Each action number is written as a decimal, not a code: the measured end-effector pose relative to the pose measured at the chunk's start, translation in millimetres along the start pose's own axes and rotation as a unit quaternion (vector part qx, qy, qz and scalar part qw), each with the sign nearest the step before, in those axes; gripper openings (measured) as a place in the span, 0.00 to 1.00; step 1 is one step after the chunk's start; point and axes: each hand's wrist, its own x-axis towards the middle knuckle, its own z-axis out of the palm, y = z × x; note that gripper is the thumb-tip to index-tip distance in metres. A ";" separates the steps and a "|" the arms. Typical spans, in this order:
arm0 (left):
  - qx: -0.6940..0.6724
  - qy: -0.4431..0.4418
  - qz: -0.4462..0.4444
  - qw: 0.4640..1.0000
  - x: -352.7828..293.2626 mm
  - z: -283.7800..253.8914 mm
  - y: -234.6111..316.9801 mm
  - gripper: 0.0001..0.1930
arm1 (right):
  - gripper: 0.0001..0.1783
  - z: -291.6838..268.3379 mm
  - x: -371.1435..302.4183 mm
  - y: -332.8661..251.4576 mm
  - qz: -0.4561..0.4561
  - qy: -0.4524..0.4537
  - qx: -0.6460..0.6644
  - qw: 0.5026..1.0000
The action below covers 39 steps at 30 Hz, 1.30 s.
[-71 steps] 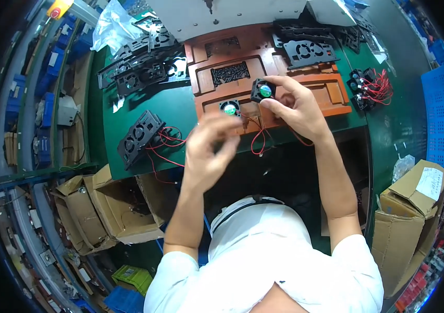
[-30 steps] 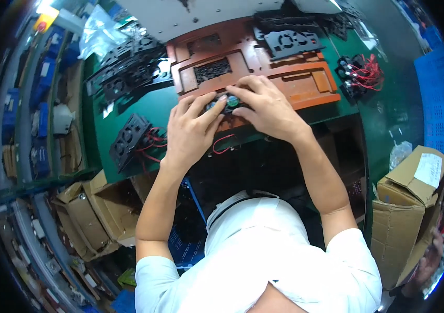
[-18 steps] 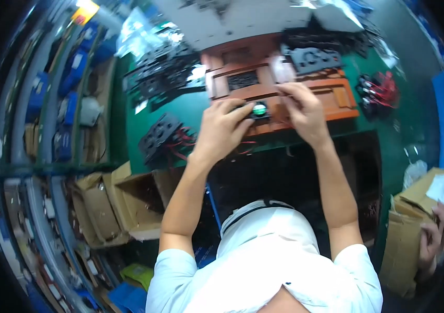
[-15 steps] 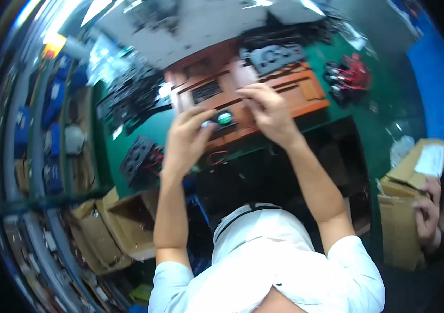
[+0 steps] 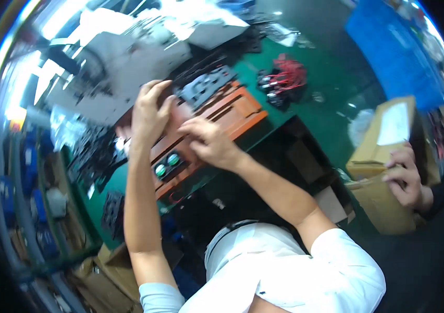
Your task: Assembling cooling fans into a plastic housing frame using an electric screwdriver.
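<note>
An orange panel (image 5: 243,111) with slots and recesses lies slantwise on the green bench. Over its far left part is my left hand (image 5: 148,112), its fingers bent and the thumb apart; I see nothing held in it. My right hand (image 5: 212,143) is over the panel's middle, fingers curled and pinched close, and what they hold, if anything, is too small to make out. Close to its near left edge, a black part with two round green-lit pieces (image 5: 167,165) sits on the panel. A grey plate with holes (image 5: 209,86) rests along the far edge.
Black moulded parts (image 5: 94,148) pile up left on the green bench (image 5: 326,112). Red and black wiring (image 5: 284,78) lies in a bundle at the far right. Another person's hand (image 5: 405,177) touches a cardboard box (image 5: 383,141) on the right. Shelves with blue bins (image 5: 37,198) stand left.
The view has turned, so the panel now lies more slantwise. My left hand has moved off the green-lit part to the panel's far side. My right hand has come nearer to it.
</note>
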 end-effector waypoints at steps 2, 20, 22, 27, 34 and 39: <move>0.015 0.009 0.015 1.000 17.6 14.0 -6.2 0.19 | 0.19 7.3 -0.5 5.7 0.005 0.008 0.011 1.000; -0.051 0.092 -0.005 0.994 39.2 44.2 -19.7 0.08 | 0.19 0.5 -1.6 2.1 0.071 -0.012 0.056 0.996; -0.073 0.108 -0.015 0.991 38.5 34.6 -14.9 0.09 | 0.23 -0.2 3.2 -2.7 0.117 0.009 0.154 0.981; -0.179 0.042 -0.078 0.980 57.3 2.9 -7.2 0.12 | 0.36 46.7 0.6 -53.7 0.239 -0.004 0.484 0.842; -0.290 -0.026 -0.175 0.941 64.9 -26.2 -8.4 0.11 | 0.35 120.7 -79.4 -94.5 0.417 -0.115 0.664 0.610; -0.296 -0.037 -0.218 0.929 53.9 -38.1 -4.0 0.11 | 0.46 147.9 -133.0 -92.6 0.432 -0.264 0.784 0.359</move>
